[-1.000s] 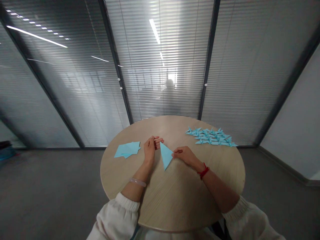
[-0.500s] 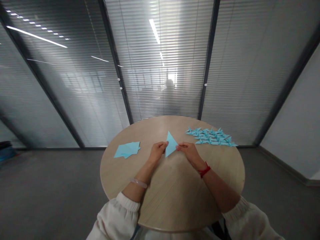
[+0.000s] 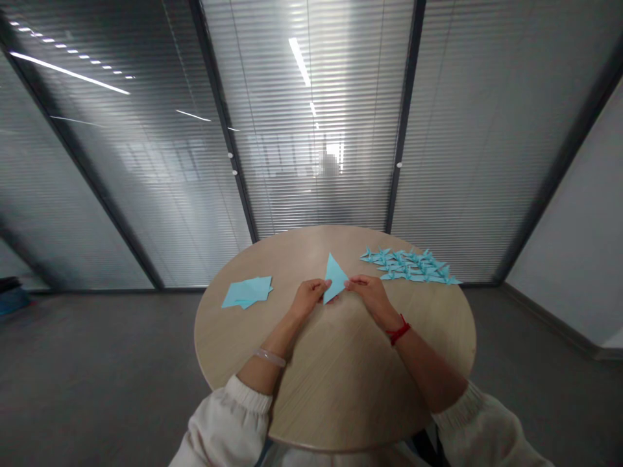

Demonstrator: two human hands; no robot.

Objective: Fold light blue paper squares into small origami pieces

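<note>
A light blue sheet of origami paper, folded into a triangle, is held between my two hands above the middle of the table. My left hand pinches its left edge, thumb on top. At the right corner, my right hand grips the paper between thumb and fingers. Off to the left lies a small stack of blue paper sheets, slightly fanned. Several folded blue paper cranes sit close together in rows at the far right of the table.
The round wooden table has its near edge at my body. Behind it stands a glass partition with blinds, and a blurred figure shows beyond. A white wall rises on the right.
The folded paper has shifted slightly right and up with my left hand, whose fingers now show a little below it. Both hands keep their hold.
</note>
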